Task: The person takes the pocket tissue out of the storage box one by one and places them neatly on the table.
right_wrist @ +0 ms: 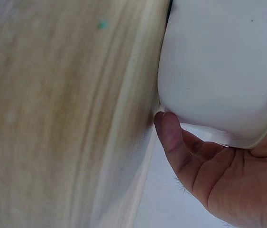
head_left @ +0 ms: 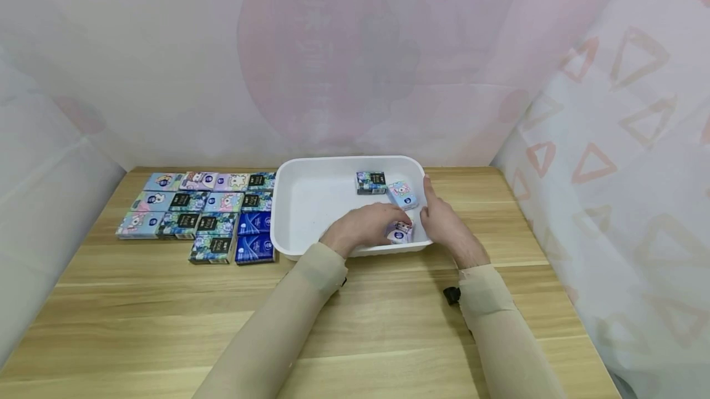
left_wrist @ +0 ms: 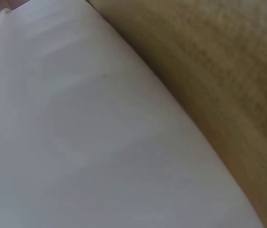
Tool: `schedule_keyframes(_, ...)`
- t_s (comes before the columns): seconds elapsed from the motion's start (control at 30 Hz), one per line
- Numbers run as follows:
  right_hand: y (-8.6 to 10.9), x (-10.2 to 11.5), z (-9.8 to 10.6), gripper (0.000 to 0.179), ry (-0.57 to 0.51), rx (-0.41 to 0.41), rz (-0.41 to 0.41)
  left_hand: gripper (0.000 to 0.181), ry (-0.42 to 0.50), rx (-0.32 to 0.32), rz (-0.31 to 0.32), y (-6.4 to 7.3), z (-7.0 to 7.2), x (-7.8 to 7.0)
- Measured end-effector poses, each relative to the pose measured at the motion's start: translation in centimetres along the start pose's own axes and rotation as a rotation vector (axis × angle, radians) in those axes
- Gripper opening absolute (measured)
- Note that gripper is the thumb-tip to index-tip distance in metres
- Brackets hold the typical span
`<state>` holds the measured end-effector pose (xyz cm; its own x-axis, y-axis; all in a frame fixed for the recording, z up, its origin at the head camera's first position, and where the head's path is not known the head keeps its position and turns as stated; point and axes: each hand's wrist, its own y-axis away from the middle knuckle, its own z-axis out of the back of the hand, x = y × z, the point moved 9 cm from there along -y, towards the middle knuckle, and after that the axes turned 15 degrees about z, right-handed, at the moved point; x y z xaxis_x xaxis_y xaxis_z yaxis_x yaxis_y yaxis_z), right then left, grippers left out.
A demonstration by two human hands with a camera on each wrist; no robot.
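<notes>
A white plastic basin [head_left: 316,201] stands on the table, and three pocket tissue packs lie toward its right end. My left hand [head_left: 368,225] reaches over the front rim and holds a purple-white tissue pack [head_left: 400,234] between fingers and thumb, low in the front right corner. Behind that pack are a light-blue pack [head_left: 402,195] and a dark floral pack [head_left: 371,182]. My right hand [head_left: 446,221] grips the basin's right wall. In the right wrist view its curled fingers [right_wrist: 173,137] touch the outside of the basin near the bottom. The left wrist view shows only the basin's outer wall and the wood.
Left of the basin, several tissue packs lie in rows on the wooden table [head_left: 138,300], among them light-blue packs [head_left: 140,224], dark floral packs [head_left: 211,249] and blue packs [head_left: 255,248]. Fabric walls [head_left: 183,78] stand behind and at both sides.
</notes>
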<state>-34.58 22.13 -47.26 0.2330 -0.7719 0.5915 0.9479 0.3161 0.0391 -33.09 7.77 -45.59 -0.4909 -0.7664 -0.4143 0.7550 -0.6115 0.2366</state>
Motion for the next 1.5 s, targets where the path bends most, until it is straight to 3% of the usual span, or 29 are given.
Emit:
schedule_keyframes(0.03,0.0,0.0,0.0,0.08,0.0,0.0,0.0,0.05,0.0,-0.016,-0.007,-0.7,-0.7,0.8)
schedule_keyframes(0.23,0.0,-0.1,-0.1,0.08,-0.005,0.0,-0.013,0.054,-0.018,-0.029,0.085,-0.3,-0.3,1.8)
schedule_keyframes(0.27,-0.1,-0.1,-0.2,0.08,-0.004,0.001,-0.015,0.054,-0.02,-0.02,0.117,0.6,0.6,1.2)
schedule_keyframes(0.37,-0.1,-0.2,-0.2,0.079,-0.008,0.002,-0.026,0.054,-0.032,-0.041,0.165,0.9,0.9,1.8)
schedule_keyframes(0.7,0.0,-0.5,-0.3,0.08,-0.001,0.002,-0.035,0.055,0.004,-0.128,0.227,2.6,2.8,3.2)
schedule_keyframes(1.17,0.0,-0.5,-0.3,0.08,-0.005,0.01,-0.043,0.056,0.035,-0.259,0.286,6.6,5.9,6.3)
schedule_keyframes(1.5,0.0,-0.4,-0.2,0.079,-0.012,0.011,-0.037,0.059,0.049,-0.318,0.309,10.1,8.3,9.5)
